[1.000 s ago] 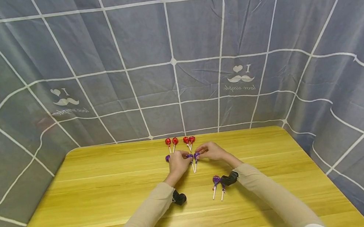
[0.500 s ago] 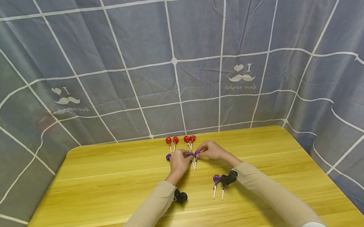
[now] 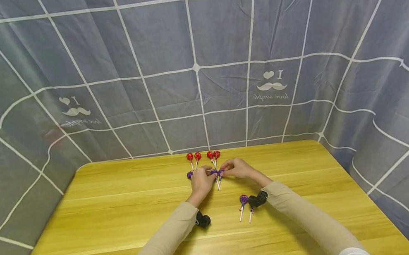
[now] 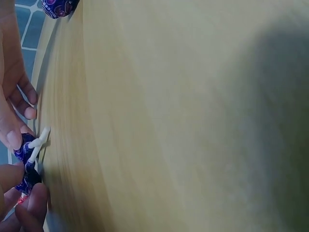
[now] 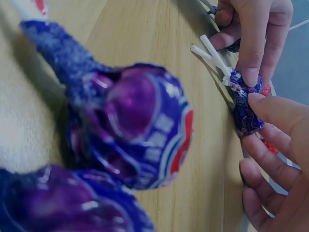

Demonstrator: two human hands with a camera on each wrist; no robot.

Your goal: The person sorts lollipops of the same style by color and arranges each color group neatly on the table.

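My left hand (image 3: 202,180) pinches a purple-wrapped lollipop (image 3: 214,171) by its head, near the back of the table. Beside it, the thumb and fingers of my right hand (image 3: 238,168) pinch a second purple lollipop (image 5: 247,118). The two heads touch or nearly touch, and their white sticks (image 5: 212,55) cross, pointing toward me. Another purple lollipop (image 3: 189,175) shows just left of my left hand, which hides its stick. Behind my hands lie a spread red pair of lollipops (image 3: 194,156) and a closer red pair (image 3: 213,155).
Two more purple lollipops lie nearer me, the left one (image 3: 243,199) in plain sight, the other (image 3: 251,209) partly covered by the black right wrist camera (image 3: 258,199). The wooden table (image 3: 106,221) ends at a grey checked curtain (image 3: 171,97).
The heads of the two held purple lollipops have come closer together. Their sticks, which met in a V at the tips, now cross. Both hands stay nearly in place.
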